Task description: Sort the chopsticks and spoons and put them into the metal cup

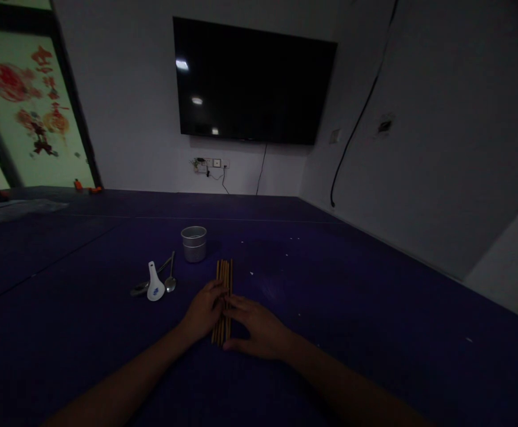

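Several wooden chopsticks point(224, 270) lie side by side in a bundle on the dark blue tabletop, pointing away from me. My left hand point(203, 311) is bent over the bundle from the left, its fingers closed across the middle of the sticks. From the right, my right hand point(259, 329) touches the same bundle; its fingers stretch over the sticks and its thumb is spread apart, near their lower ends. Both hands cover the middle of the chopsticks. Beyond them a metal cup point(194, 244) stands upright.
Left of my hands lie a white soup spoon point(155, 289), a small metal spoon point(170, 283) and another metal utensil point(140, 289) partly under the white one. Small white specks dot the blue table point(352, 296). A television point(254, 83) hangs on the wall behind.
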`<act>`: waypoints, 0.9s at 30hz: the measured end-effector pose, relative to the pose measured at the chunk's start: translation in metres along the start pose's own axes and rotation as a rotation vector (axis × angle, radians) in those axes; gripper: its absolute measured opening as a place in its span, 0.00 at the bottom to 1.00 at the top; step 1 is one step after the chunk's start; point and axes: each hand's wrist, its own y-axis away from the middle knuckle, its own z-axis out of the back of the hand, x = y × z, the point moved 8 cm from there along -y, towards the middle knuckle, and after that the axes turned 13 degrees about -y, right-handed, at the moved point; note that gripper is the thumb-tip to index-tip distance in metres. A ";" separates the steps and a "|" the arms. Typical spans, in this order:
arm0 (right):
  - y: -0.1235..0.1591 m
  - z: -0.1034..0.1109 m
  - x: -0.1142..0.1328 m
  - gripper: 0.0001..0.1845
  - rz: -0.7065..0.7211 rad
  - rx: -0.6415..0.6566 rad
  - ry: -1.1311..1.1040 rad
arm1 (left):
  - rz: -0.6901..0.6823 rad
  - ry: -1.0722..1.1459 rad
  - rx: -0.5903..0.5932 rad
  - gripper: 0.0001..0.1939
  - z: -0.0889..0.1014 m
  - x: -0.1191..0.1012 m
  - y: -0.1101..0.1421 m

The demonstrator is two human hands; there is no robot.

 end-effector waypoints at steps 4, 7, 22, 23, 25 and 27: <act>0.000 0.000 0.000 0.38 0.005 -0.009 0.003 | -0.006 -0.003 -0.010 0.19 0.000 0.000 0.000; 0.000 0.000 0.001 0.38 0.000 -0.008 0.001 | -0.003 -0.010 -0.011 0.20 0.000 0.000 0.000; 0.001 -0.002 -0.002 0.38 -0.003 -0.016 0.036 | -0.013 -0.052 -0.001 0.19 0.002 -0.005 0.000; 0.001 -0.002 -0.001 0.38 0.001 -0.015 0.035 | -0.017 -0.055 -0.002 0.19 0.002 -0.005 0.000; 0.001 -0.001 -0.001 0.38 0.004 -0.015 0.033 | -0.022 -0.060 -0.005 0.19 0.002 -0.005 0.001; 0.001 -0.001 -0.001 0.37 0.000 -0.016 0.034 | -0.023 -0.065 -0.012 0.19 0.002 -0.005 0.001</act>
